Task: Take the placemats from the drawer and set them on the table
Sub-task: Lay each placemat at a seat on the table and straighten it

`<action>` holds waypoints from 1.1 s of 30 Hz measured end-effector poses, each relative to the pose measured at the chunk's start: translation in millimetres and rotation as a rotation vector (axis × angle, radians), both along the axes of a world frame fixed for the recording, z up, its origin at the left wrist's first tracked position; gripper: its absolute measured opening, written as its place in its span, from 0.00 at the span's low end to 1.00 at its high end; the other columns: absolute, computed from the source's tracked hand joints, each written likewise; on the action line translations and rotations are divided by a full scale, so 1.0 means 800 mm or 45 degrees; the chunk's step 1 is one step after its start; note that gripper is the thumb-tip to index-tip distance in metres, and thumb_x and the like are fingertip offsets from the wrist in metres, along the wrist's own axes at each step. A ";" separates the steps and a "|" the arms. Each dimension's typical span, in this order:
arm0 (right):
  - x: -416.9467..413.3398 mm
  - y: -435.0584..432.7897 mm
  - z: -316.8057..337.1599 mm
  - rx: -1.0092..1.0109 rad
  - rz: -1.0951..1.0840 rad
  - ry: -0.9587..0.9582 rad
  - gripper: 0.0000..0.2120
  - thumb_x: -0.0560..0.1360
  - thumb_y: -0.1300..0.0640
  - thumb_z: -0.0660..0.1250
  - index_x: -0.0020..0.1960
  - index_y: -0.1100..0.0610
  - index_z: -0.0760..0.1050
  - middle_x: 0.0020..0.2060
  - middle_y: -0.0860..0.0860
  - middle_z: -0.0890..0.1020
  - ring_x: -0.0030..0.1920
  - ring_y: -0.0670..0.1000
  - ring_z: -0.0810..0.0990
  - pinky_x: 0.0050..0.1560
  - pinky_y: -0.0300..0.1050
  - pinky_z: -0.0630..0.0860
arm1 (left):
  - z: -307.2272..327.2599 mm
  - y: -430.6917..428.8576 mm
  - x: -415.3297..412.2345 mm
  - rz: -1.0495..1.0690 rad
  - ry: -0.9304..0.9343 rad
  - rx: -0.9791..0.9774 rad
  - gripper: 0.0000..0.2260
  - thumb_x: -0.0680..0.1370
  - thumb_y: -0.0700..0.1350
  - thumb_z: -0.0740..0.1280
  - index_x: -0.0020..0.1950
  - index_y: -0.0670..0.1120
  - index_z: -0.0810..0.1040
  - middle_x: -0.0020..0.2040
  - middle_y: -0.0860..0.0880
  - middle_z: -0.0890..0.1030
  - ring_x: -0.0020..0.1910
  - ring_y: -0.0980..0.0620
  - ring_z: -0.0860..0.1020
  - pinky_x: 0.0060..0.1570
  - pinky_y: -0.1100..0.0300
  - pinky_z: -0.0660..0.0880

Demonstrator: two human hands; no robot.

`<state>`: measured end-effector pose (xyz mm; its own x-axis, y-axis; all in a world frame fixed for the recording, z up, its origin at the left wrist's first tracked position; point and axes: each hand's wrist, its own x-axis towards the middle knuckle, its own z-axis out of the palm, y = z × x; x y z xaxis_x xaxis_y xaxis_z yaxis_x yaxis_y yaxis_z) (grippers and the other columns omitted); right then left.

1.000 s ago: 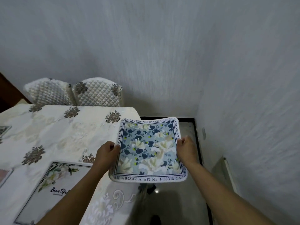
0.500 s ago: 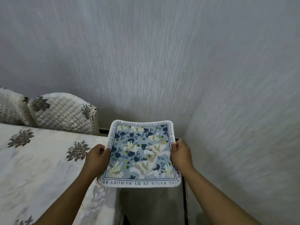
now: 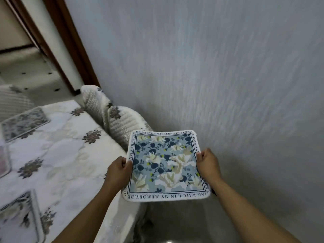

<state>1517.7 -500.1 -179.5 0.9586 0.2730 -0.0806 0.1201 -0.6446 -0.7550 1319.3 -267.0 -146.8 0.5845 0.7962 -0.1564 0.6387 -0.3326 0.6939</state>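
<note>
Head view, looking forward and down. I see a square placemat with a blue floral print, a white border and a band of dark lettering, held face up and roughly level in the air between both hands. The left hand is closed on the mat's left edge, thumb on top and fingers curled beneath; the right hand is closed on the right edge in the same manner. Both forearms reach in from the bottom of the frame.

The mat hangs just past the near right corner of the desk, over the gap between the desk and the grey textured wall; its left edge overlaps the desk's edge in this view, but I cannot tell whether it touches the cloth. The desk carries a white tablecloth with brown flower motifs. On it lie other mats: one floral mat near the far left side, one at the lower left, and a pinkish one cut off by the left border; all three are blurred.

Two chairs with quilted white covers stand between the desk and the wall, just beyond the held mat. A brown door frame rises at the upper left.
</note>
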 end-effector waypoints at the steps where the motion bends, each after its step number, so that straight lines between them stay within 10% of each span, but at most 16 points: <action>1: 0.014 0.016 0.004 0.006 0.056 0.004 0.11 0.81 0.53 0.59 0.43 0.58 0.69 0.37 0.53 0.78 0.34 0.48 0.76 0.28 0.41 0.65 | 0.003 0.004 0.000 0.049 0.003 0.015 0.12 0.79 0.49 0.63 0.41 0.41 0.74 0.35 0.47 0.79 0.34 0.51 0.77 0.29 0.58 0.66; 21: 0.203 0.454 0.031 0.042 0.854 -0.125 0.11 0.80 0.52 0.59 0.42 0.56 0.69 0.36 0.53 0.78 0.36 0.53 0.78 0.35 0.49 0.76 | 0.000 0.235 0.069 0.811 -0.166 0.091 0.14 0.80 0.48 0.63 0.37 0.44 0.67 0.31 0.46 0.72 0.30 0.48 0.69 0.30 0.56 0.63; 33: 0.117 0.753 0.001 0.065 2.002 -0.313 0.11 0.81 0.52 0.59 0.44 0.58 0.68 0.37 0.53 0.73 0.37 0.55 0.70 0.35 0.47 0.62 | -0.018 0.203 0.071 1.881 -0.167 0.118 0.14 0.81 0.48 0.61 0.36 0.47 0.64 0.30 0.48 0.69 0.28 0.51 0.67 0.29 0.56 0.62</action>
